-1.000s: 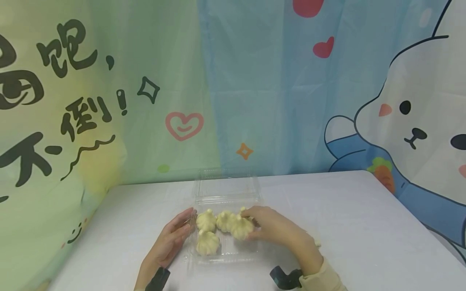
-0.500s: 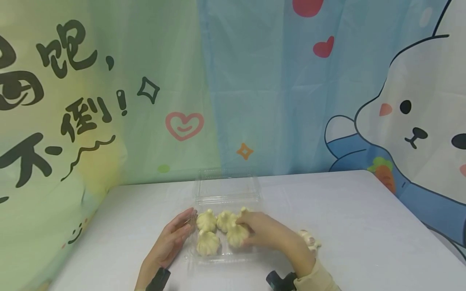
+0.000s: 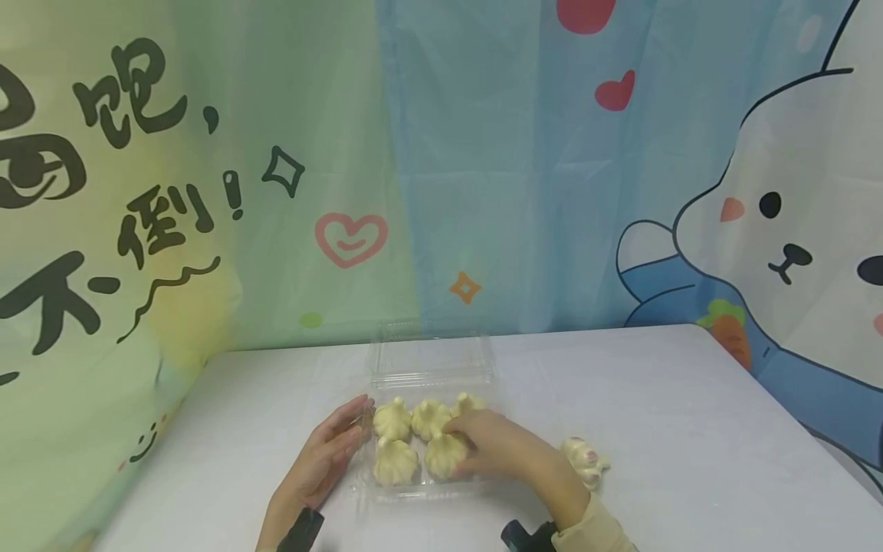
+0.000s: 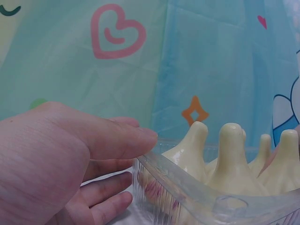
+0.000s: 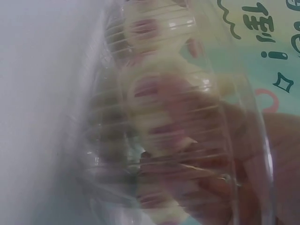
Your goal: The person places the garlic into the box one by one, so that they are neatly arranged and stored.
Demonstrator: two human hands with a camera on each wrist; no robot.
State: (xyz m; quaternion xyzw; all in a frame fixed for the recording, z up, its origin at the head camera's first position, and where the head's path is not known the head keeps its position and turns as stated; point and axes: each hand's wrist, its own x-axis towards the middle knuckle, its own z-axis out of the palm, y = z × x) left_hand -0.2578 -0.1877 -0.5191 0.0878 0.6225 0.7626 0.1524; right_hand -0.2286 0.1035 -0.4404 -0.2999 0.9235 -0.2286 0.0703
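A clear plastic clamshell box [image 3: 414, 493] stands with its lid raised and holds several cream-coloured garlic bulbs. My right hand [image 3: 493, 445] grips a garlic bulb [image 3: 444, 455] in the front row, to the right of another bulb [image 3: 395, 462]. Through the ribbed wall, the right wrist view shows these fingers [image 5: 187, 108] around the bulb. Three bulbs make up the back row, the rightmost bulb [image 3: 467, 402] partly hidden by my right hand. My left hand [image 3: 327, 452] rests against the box's left side. In the left wrist view its thumb [image 4: 126, 138] touches the rim, with straight fingers alongside the wall.
One more garlic bulb [image 3: 585, 461], or a small cluster, lies on the white table [image 3: 690, 429] right of the box, partly behind my right forearm. The transparent lid [image 3: 431, 356] leans back toward the printed curtain [image 3: 476, 192].
My right hand has carried its garlic bulb left and toward the front, down into the box's front row. The bulb on the table has come into sight. My left hand has kept its place.
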